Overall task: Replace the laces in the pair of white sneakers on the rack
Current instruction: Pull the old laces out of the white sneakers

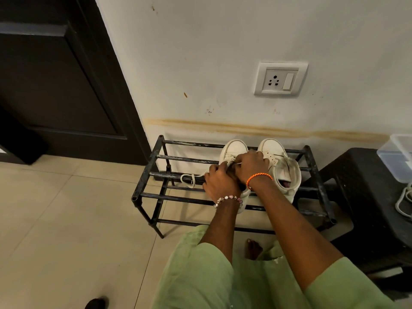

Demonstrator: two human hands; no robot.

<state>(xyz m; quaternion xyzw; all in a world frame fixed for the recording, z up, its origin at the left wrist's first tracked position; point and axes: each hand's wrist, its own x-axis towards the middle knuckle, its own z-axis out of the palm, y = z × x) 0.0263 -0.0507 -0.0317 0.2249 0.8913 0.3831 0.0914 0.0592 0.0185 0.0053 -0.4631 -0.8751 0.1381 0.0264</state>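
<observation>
Two white sneakers stand side by side on the top bars of a black metal rack [156, 175], toes toward the wall. Both my hands are on the left sneaker [234, 150]. My left hand [219, 182] covers its lace area with fingers curled, and a white lace [189, 179] loops out to the left from under it. My right hand [252, 167] pinches a lace strand over the same sneaker's tongue. The right sneaker [281, 166] stands untouched, its tongue loose and its upper eyelets without lace.
A black plastic stool [370, 208] stands right of the rack, bearing a clear plastic box [396, 157] and a white cord [403, 201]. A dark door [55, 85] is at left, a wall socket [279, 80] above. My green-clad knees and bare foot [253, 248] are below.
</observation>
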